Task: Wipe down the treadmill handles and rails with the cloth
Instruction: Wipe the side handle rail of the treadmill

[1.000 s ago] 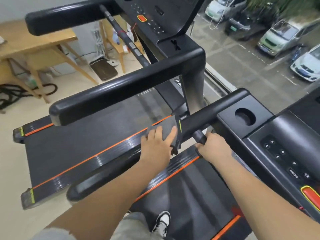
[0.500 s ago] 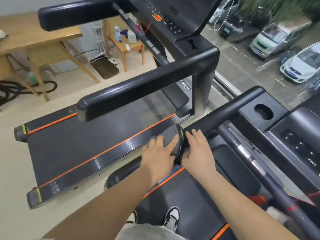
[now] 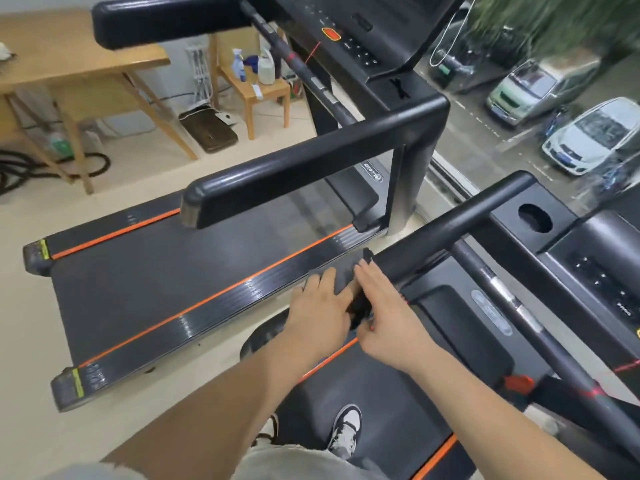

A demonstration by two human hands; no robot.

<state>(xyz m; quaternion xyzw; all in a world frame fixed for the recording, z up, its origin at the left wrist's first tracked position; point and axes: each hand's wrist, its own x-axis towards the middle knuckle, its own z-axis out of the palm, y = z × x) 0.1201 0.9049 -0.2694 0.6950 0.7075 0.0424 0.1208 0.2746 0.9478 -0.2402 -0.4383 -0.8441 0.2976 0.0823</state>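
A dark grey cloth [image 3: 348, 270] is draped over the black left handle rail [image 3: 450, 220] of the treadmill I stand on. My left hand [image 3: 318, 310] lies on top of the cloth, fingers curled over it and the rail. My right hand [image 3: 388, 313] sits just beside it on the rail's inner side, its fingers touching the cloth's right edge and its thumb tucked under. The rail's near end [image 3: 259, 337] shows below my left forearm. Part of the cloth is hidden between the hands.
The console [image 3: 602, 271] and its cup holder [image 3: 535, 218] are at the right, with a thin crossbar [image 3: 502, 292] below. A second treadmill lies to the left, its handle [image 3: 294, 171] close by. Wooden table [image 3: 79, 74], stool with bottles [image 3: 256, 81], window onto parked cars.
My right hand has left the lower grip under the rail and come up beside my left hand onto the cloth. My view has swung right and nearer the rail.
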